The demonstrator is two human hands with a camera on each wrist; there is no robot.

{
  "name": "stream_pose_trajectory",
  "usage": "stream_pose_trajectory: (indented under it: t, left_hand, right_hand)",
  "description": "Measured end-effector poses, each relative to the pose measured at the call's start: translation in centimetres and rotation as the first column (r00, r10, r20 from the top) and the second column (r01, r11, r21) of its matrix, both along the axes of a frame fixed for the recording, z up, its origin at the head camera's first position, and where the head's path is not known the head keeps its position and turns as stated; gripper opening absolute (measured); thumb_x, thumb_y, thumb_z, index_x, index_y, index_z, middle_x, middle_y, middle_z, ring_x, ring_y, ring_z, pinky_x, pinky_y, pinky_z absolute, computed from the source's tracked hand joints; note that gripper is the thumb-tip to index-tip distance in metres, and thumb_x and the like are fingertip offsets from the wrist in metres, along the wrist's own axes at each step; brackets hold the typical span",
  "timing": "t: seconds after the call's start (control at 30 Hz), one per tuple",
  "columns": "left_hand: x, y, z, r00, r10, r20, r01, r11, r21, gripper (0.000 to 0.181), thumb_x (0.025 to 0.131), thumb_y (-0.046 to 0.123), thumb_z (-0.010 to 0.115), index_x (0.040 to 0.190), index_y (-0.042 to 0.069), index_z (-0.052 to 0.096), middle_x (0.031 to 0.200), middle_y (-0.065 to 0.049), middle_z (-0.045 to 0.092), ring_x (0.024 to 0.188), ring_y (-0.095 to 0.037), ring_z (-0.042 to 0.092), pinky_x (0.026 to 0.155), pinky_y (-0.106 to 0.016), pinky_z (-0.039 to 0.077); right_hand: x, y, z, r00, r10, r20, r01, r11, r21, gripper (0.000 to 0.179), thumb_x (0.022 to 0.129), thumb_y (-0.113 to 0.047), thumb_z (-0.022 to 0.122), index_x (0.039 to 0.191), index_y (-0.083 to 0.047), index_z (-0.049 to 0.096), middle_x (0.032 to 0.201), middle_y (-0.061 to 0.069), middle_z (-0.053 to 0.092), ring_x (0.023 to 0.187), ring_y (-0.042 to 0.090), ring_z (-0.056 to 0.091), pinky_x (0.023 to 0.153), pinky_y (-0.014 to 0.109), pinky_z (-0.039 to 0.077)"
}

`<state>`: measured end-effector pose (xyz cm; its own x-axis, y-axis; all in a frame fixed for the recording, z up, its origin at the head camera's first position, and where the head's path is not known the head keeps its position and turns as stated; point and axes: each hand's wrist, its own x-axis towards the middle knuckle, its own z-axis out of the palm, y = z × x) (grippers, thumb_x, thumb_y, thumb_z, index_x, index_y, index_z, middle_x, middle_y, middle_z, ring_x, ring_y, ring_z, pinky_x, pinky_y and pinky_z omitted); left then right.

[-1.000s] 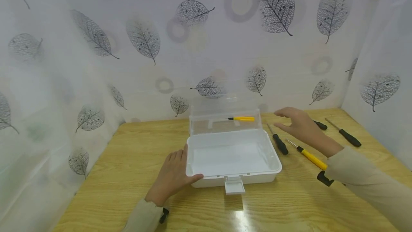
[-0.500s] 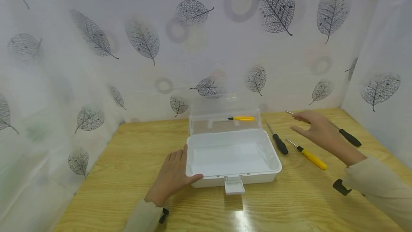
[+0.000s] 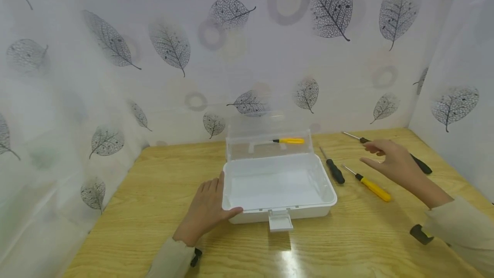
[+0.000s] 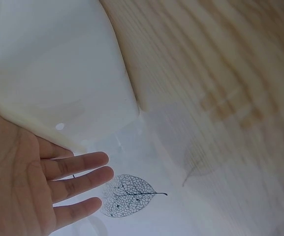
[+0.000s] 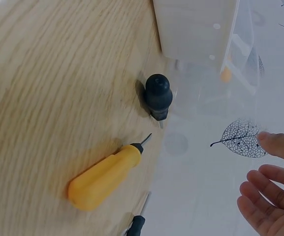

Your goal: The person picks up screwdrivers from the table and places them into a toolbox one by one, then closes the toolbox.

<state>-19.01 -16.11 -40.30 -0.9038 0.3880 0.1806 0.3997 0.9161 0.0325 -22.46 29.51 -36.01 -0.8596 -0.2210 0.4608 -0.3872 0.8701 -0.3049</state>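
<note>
My left hand (image 3: 206, 207) lies along the left side of an open white plastic toolbox (image 3: 278, 188), its thumb on the front rim. In the left wrist view its fingers (image 4: 80, 186) are straight beside the box wall. My right hand (image 3: 397, 166) hovers over the right of the table with fingers loosely bent, holding nothing. Its fingertips overlap the black handle of a screwdriver (image 3: 351, 135) in the head view. Partly hidden behind this hand is another black-handled screwdriver (image 3: 422, 165). A yellow screwdriver (image 3: 373, 188) and a black one (image 3: 335, 171) lie between hand and box.
The toolbox's clear lid (image 3: 239, 149) stands tipped back, with a small yellow-handled screwdriver (image 3: 291, 140) in it. A white latch (image 3: 281, 222) hangs at the front. A leaf-patterned curtain (image 3: 173, 110) encloses the wooden table (image 3: 166, 175) at the back and sides.
My right hand has moved right from beside the lid to over the screwdrivers at the back right. The left hand and toolbox have stayed in place.
</note>
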Motion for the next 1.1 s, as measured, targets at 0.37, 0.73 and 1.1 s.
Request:
stream_pose_trajectory:
  t: [0.37,0.73,1.1]
  left_hand:
    - [-0.1,0.1,0.2,1.0,0.003,0.004,-0.003,1.0,0.002,0.108,0.076,0.072,0.052,0.142,-0.01,0.028,0.13,-0.024,0.052,0.12,-0.036,0.051,0.105,-0.047,0.041]
    - [-0.1,0.0,0.3,1.0,0.001,0.002,-0.001,1.0,-0.027,0.109,0.075,0.075,0.05,0.142,-0.01,0.029,0.129,-0.023,0.053,0.119,-0.036,0.052,0.105,-0.046,0.04]
    - [0.0,0.0,0.2,1.0,-0.004,0.014,0.004,1.0,-0.006,0.114,0.074,0.079,0.046,0.143,-0.01,0.027,0.128,-0.023,0.054,0.119,-0.035,0.052,0.104,-0.045,0.041]
  right_hand:
    - [0.9,1.5,-1.9,0.999,-0.025,0.039,0.026,0.999,-0.023,0.039,0.079,-0.015,0.075,0.108,0.008,0.063,0.097,0.025,0.067,0.081,0.037,0.064,0.068,0.049,0.053]
    - [1.3,2.1,-3.2,0.999,-0.027,0.047,0.028,0.999,-0.025,0.038,0.077,-0.014,0.076,0.106,0.007,0.065,0.096,0.022,0.068,0.078,0.033,0.063,0.063,0.037,0.054]
    - [1.5,2.3,-4.3,0.996,-0.027,0.083,0.03,0.999,-0.032,0.038,0.076,-0.014,0.077,0.105,0.008,0.065,0.095,0.022,0.068,0.075,0.029,0.063,0.064,0.036,0.055]
